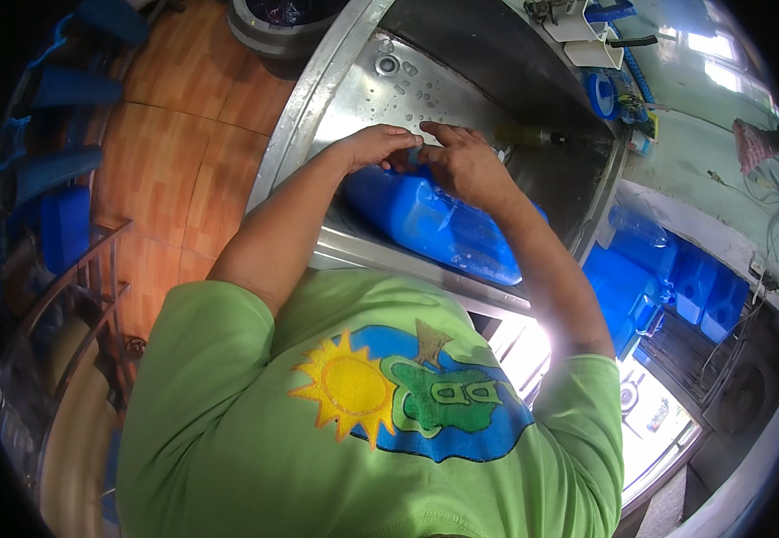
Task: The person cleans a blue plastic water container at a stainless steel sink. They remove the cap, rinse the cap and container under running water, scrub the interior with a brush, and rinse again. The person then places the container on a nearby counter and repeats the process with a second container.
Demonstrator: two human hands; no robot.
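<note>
A translucent blue plastic jug (pixel 448 229) lies on its side in a stainless steel sink (pixel 349 109), close to the sink's front edge. Both my hands meet over its upper left part. My left hand (pixel 373 148) comes from the left, thumb and fingers pinched on a small light-blue piece (pixel 414 154) at the jug. From the right, my right hand (pixel 470 169) bends over the same spot, its thumb side against that piece and its fingers reaching leftward. Whether the piece is a cap or a spout is hidden by my fingers.
A round drain (pixel 387 65) and water drops show on the sink floor. More blue jugs (pixel 627 287) stand at the right, beside a wall with hanging cables. A dark bin (pixel 277 40) is beyond the sink's left side. Blue containers (pixel 65 229) line the far left.
</note>
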